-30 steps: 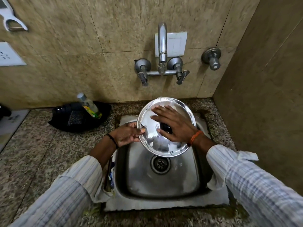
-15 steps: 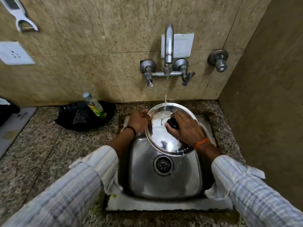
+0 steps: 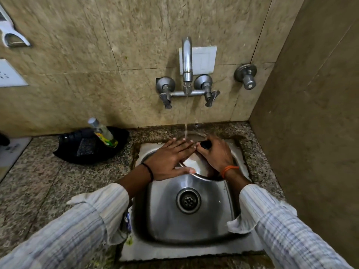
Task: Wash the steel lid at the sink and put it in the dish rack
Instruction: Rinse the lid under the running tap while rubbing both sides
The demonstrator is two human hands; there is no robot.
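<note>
Two hands: both on the round shiny steel lid (image 3: pixel 191 162), tilted under the tap stream over the square steel sink (image 3: pixel 194 226).
Right hand (image 3: pixel 216 154): fingers curled round the black knob (image 3: pixel 206 145).
Left hand (image 3: pixel 171 160): fingers straight, flat on the lid.
Advice: rub all over, turning it under the water.

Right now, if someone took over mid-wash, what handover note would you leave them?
Left hand: open, fingers straight, flat on the steel lid.
Right hand: grips the lid's black knob.
Lid: tilted over the back of the sink, under water running from the tap.
Done: lid is at the sink and getting wet.
Left: finish washing and rinsing, then put it in the dish rack, which is not in view.
</note>
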